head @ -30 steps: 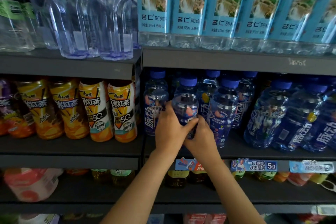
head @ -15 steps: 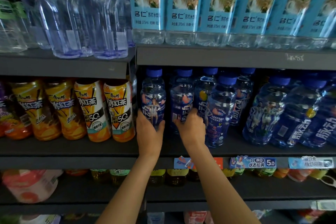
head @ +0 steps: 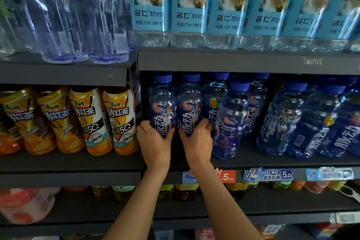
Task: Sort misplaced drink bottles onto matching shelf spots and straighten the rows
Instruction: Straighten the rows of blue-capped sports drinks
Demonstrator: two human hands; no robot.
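Note:
Two blue sports-drink bottles with blue caps stand side by side at the left end of the middle shelf point(head: 253, 163). My left hand point(head: 153, 142) grips the lower part of the left bottle point(head: 162, 107). My right hand point(head: 196, 142) grips the lower part of the right bottle point(head: 190, 107). Both bottles stand upright with their labels facing out. A third blue bottle point(head: 228, 122) stands further forward, just right of my right hand. Larger blue bottles point(head: 280, 122) fill the shelf's right side.
Orange iced-tea bottles point(head: 120, 121) line the middle shelf left of a divider. Clear water bottles point(head: 64, 25) and light-blue-labelled soda-water bottles point(head: 189, 6) stand on the top shelf. Price tags point(head: 267, 174) hang on the shelf edge. Darker drinks point(head: 185, 191) sit on the shelf below.
A second ago both hands held one bottle near the shelf front. Now each hand grips its own bottle, set back at the left end, with labels turned more to the front.

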